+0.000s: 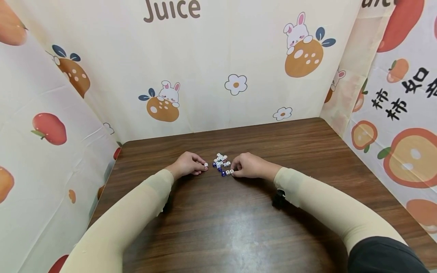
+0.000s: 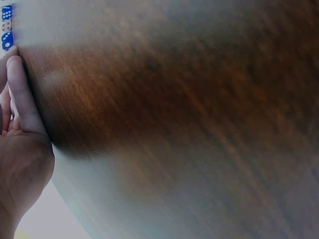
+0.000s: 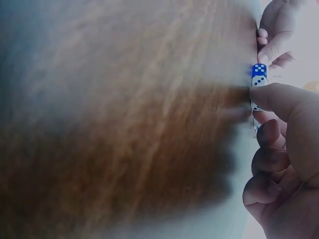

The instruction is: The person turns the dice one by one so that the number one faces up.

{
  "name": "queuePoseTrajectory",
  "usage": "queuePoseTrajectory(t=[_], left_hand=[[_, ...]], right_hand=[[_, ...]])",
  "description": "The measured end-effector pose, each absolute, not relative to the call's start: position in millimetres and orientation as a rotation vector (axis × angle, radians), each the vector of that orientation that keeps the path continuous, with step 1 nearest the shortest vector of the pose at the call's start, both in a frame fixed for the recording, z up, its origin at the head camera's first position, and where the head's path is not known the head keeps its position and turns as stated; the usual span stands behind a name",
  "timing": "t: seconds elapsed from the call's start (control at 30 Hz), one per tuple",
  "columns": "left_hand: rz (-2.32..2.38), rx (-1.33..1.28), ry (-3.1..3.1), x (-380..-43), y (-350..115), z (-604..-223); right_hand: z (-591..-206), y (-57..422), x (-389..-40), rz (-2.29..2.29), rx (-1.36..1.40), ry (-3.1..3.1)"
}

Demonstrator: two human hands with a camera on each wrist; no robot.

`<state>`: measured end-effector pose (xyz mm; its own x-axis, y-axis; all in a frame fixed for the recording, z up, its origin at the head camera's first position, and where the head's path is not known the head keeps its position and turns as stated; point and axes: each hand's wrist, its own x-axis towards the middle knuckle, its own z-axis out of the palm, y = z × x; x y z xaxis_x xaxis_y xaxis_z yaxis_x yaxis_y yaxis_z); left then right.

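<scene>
My left hand [image 1: 189,164] is just left of the dice and pinches a white die [image 1: 206,164] between thumb and fingertips. On the other side my right hand [image 1: 250,165] has its thumb and index finger round a white die [image 1: 231,171], the right end of a short row on the table. Beside that die stand another white die [image 1: 227,173] and a blue die [image 1: 223,173]. Behind the row lies a loose cluster of mostly white dice [image 1: 219,156] with a few blue ones. In the right wrist view, my right thumb [image 3: 274,97] partly covers the row, below a blue die [image 3: 259,69].
The dice lie toward the back of a dark brown wooden table [image 1: 211,212]. A printed cloth wall [image 1: 205,102] rises along its far edge, and similar patterned cloths hang on the left and right.
</scene>
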<state>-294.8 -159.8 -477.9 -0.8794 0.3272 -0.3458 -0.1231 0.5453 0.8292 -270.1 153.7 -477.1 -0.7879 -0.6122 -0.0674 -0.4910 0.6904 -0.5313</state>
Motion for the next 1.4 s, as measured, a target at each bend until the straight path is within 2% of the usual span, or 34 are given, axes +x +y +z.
queuePoseTrajectory(t=[0.5, 0.9, 1.4], left_hand=[[1.287, 0.176, 2.323, -294.8, -160.1, -477.7], [1.287, 0.16, 2.322, -296.3, -160.6, -479.7], [1.291, 0.159, 2.312, -295.5, -163.1, -479.8]], right_hand=[[-460.6, 160.6, -284.8, -0.759, -0.876, 2.633], [-484.2, 147.5, -298.2, -0.799, -0.694, 2.747], [-479.0, 145.8, -295.8, -0.856, -0.598, 2.678]])
